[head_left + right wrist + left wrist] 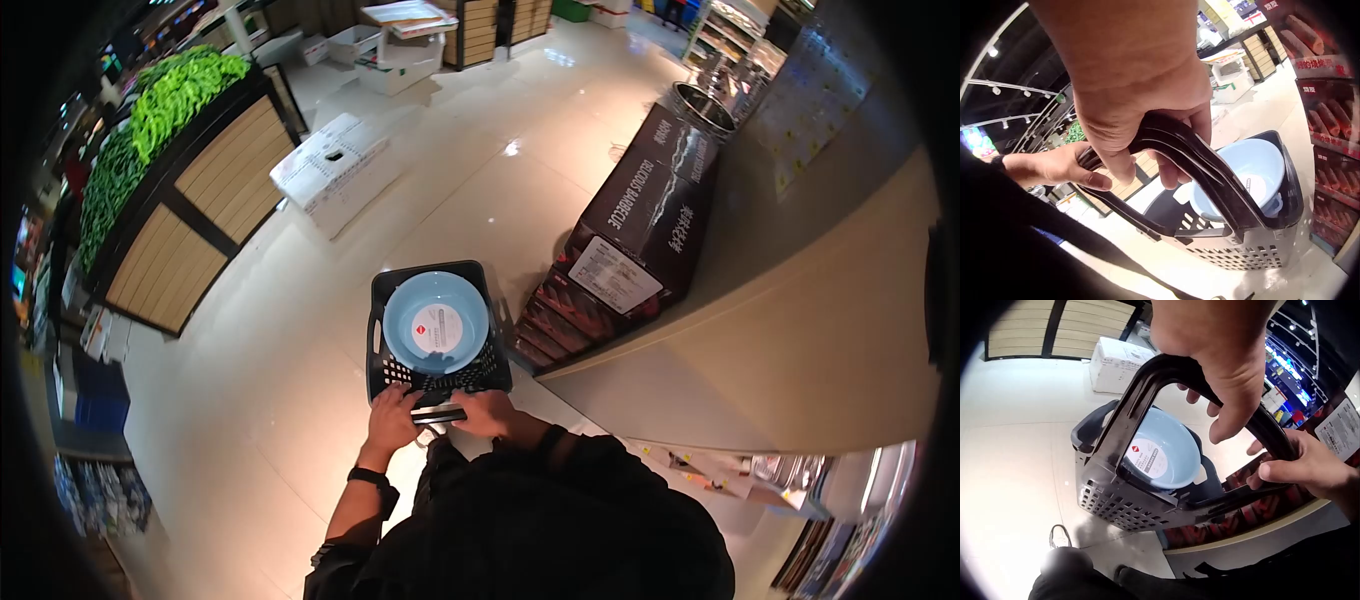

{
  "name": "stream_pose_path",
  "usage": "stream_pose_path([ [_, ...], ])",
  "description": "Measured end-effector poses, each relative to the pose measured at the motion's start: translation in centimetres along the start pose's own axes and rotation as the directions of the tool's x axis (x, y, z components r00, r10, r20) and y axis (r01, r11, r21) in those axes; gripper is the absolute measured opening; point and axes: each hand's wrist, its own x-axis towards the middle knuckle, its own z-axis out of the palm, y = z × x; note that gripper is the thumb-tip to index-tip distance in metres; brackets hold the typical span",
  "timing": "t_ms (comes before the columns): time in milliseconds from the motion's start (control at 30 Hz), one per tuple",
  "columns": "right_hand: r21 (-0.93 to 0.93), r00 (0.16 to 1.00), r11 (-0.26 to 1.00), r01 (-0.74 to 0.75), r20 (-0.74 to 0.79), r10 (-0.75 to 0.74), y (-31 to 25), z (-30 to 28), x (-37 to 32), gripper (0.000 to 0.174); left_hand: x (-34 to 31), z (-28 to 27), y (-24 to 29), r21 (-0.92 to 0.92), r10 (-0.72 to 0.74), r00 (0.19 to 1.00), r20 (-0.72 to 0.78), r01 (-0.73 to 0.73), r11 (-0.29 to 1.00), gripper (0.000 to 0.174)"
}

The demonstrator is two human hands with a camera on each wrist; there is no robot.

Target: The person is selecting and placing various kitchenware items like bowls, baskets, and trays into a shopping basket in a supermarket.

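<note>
Glossy pale floor tiles (255, 400) surround the black basket (495, 374), with dark printed boxes (620, 240) to its right. From my remote post I see the left hand (392, 422) and right hand (487, 413) both gripping its handle (440, 416), fingers curled round. The blue basin (437, 300) sits inside, beyond and below the hands, roughly centred between them, neither clearly nearer; the basket's long axis, I judge, points away from the body.

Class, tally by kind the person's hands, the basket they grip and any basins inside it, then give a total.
Hands: 2 (left hand, right hand)
Black basket: 1
Blue basin: 1
Total: 4
</note>
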Motion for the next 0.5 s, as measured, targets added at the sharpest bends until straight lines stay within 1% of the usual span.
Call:
stream_pose_path([
  [33, -0.002, 1.0, 1.0, -0.021, -0.022, 0.021, 0.2, 0.5, 0.7, 0.04, 0.7, -0.2, -0.6, -0.014, 0.018, 1.0, 0.007, -0.018, 1.0, 0.063],
  [67, 0.011, 0.998, 1.0, -0.002, -0.066, 0.003, 0.2, 0.9, 1.4, 0.044, 1.4, -0.5, -1.1, -0.015, 0.031, 0.999, 0.013, -0.031, 0.999, 0.064],
  [100, 0.022, 0.994, 1.0, 0.018, -0.108, -0.016, -0.1, 1.0, 2.0, 0.048, 2.0, -0.7, -1.8, -0.012, 0.059, 0.998, -0.018, -0.059, 0.998, 0.063],
  [133, -0.01, 0.996, 0.998, -0.055, -0.075, 0.055, -0.5, 1.1, 2.8, 0.053, 2.7, -0.9, -2.5, -0.042, 0.061, 0.998, 0.003, -0.061, 0.997, 0.06],
  [167, -0.011, 0.993, 0.997, -0.072, -0.091, 0.071, -0.7, 1.2, 3.3, 0.053, 3.5, -1.0, -3.2, -0.07, 0.062, 0.998, 0.025, -0.06, 0.996, 0.057],
  [200, -0.048, 0.974, 0.99, -0.134, -0.188, 0.123, -1.0, 1.3, 3.6, 0.052, 4.4, -1.3, -3.5, -0.073, 0.084, 0.996, 0.028, -0.081, 0.994, 0.057],
  [233, -0.078, 0.945, 0.977, -0.199, -0.281, 0.17, -1.4, 1.4, 3.9, 0.051, 5.1, -1.6, -3.7, -0.095, 0.076, 0.995, 0.071, -0.07, 0.993, 0.052],
  [267, -0.07, 0.94, 0.974, -0.216, -0.285, 0.188, -1.5, 1.5, 4.3, 0.051, 5.9, -1.8, -3.9, -0.117, 0.066, 0.991, 0.119, -0.052, 0.992, 0.047],
  [333, -0.006, 0.895, 0.945, -0.328, -0.321, 0.309, -1.7, 1.5, 4.8, 0.049, 6.9, -2.2, -4.6, -0.157, 0.098, 0.987, 0.125, -0.078, 0.984, 0.044],
  [367, -0.004, 0.893, 0.942, -0.336, -0.321, 0.317, -1.7, 1.5, 5.1, 0.049, 7.3, -2.5, -4.8, -0.189, 0.111, 0.985, 0.129, -0.086, 0.978, 0.042],
  [433, 0.043, 0.89, 0.935, -0.352, -0.294, 0.348, -1.8, 1.1, 6.0, 0.047, 8.4, -3.3, -5.1, -0.168, 0.095, 0.982, 0.164, -0.067, 0.983, 0.042],
  [500, 0.051, 0.889, 0.932, -0.358, -0.286, 0.357, -1.8, 0.7, 6.6, 0.046, 9.3, -3.9, -5.3, -0.105, 0.074, 0.964, 0.256, -0.049, 0.993, 0.044],
])
